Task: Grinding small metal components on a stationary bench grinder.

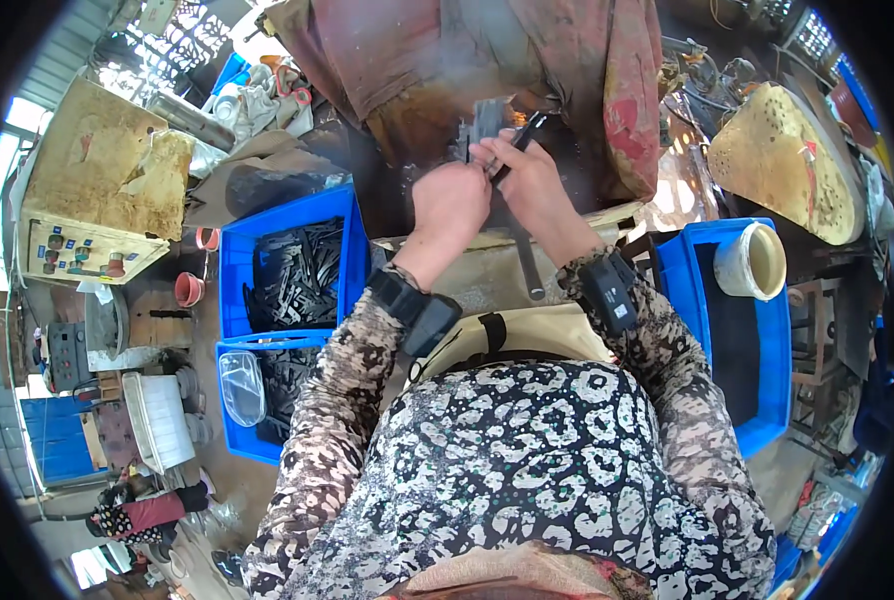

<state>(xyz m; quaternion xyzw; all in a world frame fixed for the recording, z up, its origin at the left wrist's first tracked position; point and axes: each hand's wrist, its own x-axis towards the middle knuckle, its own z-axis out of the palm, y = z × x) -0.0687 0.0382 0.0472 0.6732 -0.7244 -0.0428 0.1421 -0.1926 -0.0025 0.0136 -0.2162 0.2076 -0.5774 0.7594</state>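
Both hands are close together under a draped cloth hood, at a grey metal block (487, 119). My left hand (451, 205) is closed just below the block, its fingertips out of sight; what they hold, if anything, cannot be made out. Fingers bent, my right hand (539, 190) grips a thin dark metal strip (530, 131) that slants up to the right. A dark bar (526, 262) with a rounded end reaches down between my wrists; its upper end is hidden behind the hands. An orange glow shows just beyond the block.
Stained cloth (387, 55) hangs around the work spot. On the left, a blue crate (229, 270) contains many dark metal strips, with another crate (235, 432) nearer. A blue bin (775, 370) and a cream bucket (735, 272) stand on the right. A control box (87, 245) is far left.
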